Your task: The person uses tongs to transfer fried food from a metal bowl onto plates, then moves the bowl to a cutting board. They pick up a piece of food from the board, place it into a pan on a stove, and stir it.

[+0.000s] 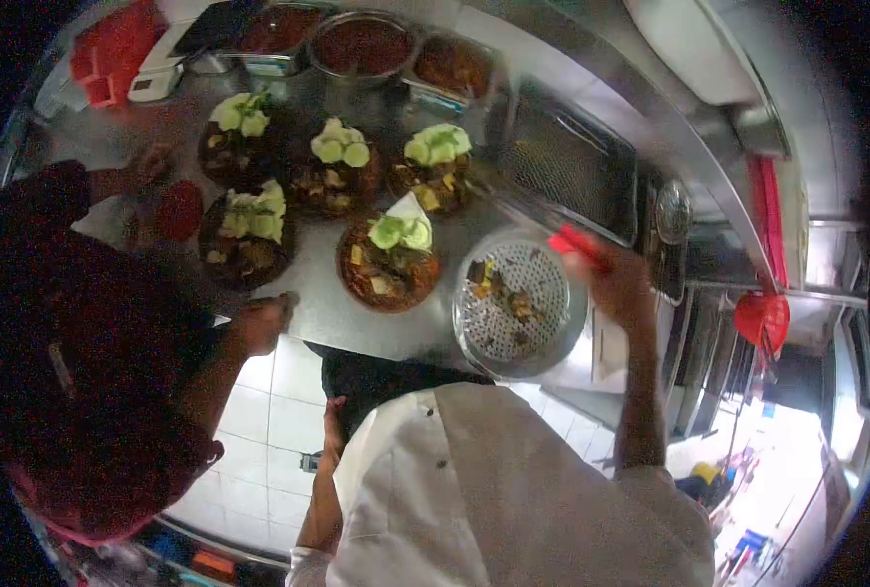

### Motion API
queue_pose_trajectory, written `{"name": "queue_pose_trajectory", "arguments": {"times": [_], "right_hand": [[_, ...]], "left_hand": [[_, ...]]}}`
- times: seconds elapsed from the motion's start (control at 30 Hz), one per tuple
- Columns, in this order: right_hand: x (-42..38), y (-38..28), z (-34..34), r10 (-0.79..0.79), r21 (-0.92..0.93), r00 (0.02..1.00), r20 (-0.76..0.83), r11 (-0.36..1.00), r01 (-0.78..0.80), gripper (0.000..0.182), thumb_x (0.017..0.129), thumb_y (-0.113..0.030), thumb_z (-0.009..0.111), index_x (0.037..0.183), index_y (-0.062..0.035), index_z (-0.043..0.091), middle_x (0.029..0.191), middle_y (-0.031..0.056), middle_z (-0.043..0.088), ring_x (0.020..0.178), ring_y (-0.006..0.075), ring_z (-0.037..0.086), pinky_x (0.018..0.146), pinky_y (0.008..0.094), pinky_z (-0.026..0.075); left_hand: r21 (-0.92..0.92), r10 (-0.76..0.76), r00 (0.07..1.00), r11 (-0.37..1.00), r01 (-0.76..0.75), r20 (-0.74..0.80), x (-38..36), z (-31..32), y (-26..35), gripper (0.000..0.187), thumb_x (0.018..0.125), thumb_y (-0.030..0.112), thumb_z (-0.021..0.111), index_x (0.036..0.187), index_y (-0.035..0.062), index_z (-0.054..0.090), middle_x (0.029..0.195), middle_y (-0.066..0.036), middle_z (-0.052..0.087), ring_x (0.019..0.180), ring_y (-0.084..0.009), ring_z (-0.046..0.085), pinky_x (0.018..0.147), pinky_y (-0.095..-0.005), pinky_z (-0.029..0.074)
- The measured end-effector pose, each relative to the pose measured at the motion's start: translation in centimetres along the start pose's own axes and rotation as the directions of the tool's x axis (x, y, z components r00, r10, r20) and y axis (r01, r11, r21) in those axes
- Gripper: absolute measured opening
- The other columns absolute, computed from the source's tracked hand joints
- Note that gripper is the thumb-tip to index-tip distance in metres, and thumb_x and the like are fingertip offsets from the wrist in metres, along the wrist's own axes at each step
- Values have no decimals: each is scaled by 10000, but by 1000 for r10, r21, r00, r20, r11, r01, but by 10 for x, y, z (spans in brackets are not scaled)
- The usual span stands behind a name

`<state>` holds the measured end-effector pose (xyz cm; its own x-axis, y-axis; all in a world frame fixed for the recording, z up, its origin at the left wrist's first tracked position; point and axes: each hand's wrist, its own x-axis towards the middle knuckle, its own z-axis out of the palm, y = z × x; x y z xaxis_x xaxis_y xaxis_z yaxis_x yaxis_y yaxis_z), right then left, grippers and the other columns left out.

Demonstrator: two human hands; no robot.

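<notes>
My right hand (611, 279) is closed around the red handle of metal tongs (564, 235). The tongs' blurred arms reach left toward a dark bowl (430, 171) with cucumber slices and yellow pieces. Below the tongs, a perforated metal colander (543, 293) holds a few cooked vegetable pieces. Left of it stands another filled bowl (388, 264), topped with cucumber slices and a white wedge. My left hand (333, 426) hangs low beside my dark apron, below the counter edge; its fingers are mostly hidden.
A co-worker in dark red stands at the left, one hand (264, 323) at the counter edge (327, 323). Several more filled bowls (249, 235) stand nearby. Behind are containers of red sauce (362, 44), a scale (154, 83) and a mesh tray (572, 157). A metal shelf (650, 108) overhangs the right.
</notes>
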<state>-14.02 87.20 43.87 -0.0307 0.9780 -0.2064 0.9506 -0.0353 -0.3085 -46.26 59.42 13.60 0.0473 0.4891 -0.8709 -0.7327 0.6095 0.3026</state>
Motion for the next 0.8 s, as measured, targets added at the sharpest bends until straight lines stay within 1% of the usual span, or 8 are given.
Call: {"name": "queue_pose_trajectory", "arguments": {"times": [0.07, 0.2, 0.37, 0.4, 0.5, 0.6, 0.7, 0.8], "right_hand": [[-21, 28, -21, 5, 273, 999, 43, 962, -17, 354, 803, -213, 659, 1126, -80, 604, 861, 14, 647, 749, 71, 537, 676, 240, 455], [-79, 71, -66, 196, 92, 965, 173, 973, -214, 330, 812, -201, 656, 1116, -78, 612, 852, 0, 651, 715, 81, 555, 648, 234, 463], [-114, 72, -55, 212, -74, 942, 261, 977, -199, 301, 794, -207, 673, 1065, -81, 639, 832, 16, 659, 672, 64, 543, 616, 232, 461], [-115, 66, -52, 204, 14, 931, 304, 976, -218, 397, 840, -484, 527, 907, -111, 644, 744, 95, 634, 631, 266, 610, 594, 392, 469], [-113, 64, -49, 229, -150, 929, 290, 970, -193, 362, 853, -446, 535, 882, -101, 641, 708, 77, 629, 613, 222, 603, 578, 359, 458], [-110, 73, -59, 294, -205, 906, 304, 949, -239, 345, 851, -419, 552, 899, -91, 647, 729, 77, 634, 641, 197, 602, 600, 333, 456], [-109, 93, -64, 255, 223, 939, 230, 925, -306, 309, 778, -162, 678, 1054, -31, 630, 852, 41, 663, 723, 86, 560, 665, 252, 473], [-83, 94, -57, 145, 318, 974, 172, 928, -194, 313, 800, -151, 656, 1080, -15, 614, 933, 56, 657, 807, 88, 578, 700, 244, 479]], "left_hand": [[23, 39, 996, 999, -37, -81, 40, -49, -31, 429, 712, 400, 599, 1010, 92, 588, 1003, -84, 584, 919, -260, 534, 855, -369, 422], [-54, -10, 992, 998, 17, 122, -3, 11, 5, 492, 687, 365, 606, 1081, 71, 570, 1054, -106, 591, 949, -288, 548, 870, -392, 432], [60, -146, 989, 988, 146, -1, -27, 44, 19, 548, 692, 395, 608, 1122, 61, 544, 1054, -115, 590, 911, -297, 563, 854, -392, 443], [45, -178, 984, 983, 178, 6, -29, 48, 18, 567, 695, 410, 606, 1135, 60, 534, 1044, -121, 591, 898, -297, 567, 849, -390, 446], [169, -123, 992, 978, 120, 9, -27, 25, 4, 599, 743, 447, 558, 1183, 45, 490, 1011, -160, 593, 861, -289, 579, 816, -404, 450], [478, 204, 969, 843, -245, 137, -17, -26, -23, 587, 806, 462, 473, 1204, 30, 449, 988, -191, 593, 871, -269, 581, 789, -412, 444], [318, -110, 942, 923, 215, -318, 39, -88, -40, 543, 837, 427, 428, 1199, 23, 430, 1024, -214, 589, 889, -271, 589, 772, -423, 434], [235, 47, 899, 970, 63, -435, 32, -112, -52, 563, 841, 415, 424, 1222, 1, 405, 1087, -229, 573, 890, -312, 611, 801, -421, 414]]}}
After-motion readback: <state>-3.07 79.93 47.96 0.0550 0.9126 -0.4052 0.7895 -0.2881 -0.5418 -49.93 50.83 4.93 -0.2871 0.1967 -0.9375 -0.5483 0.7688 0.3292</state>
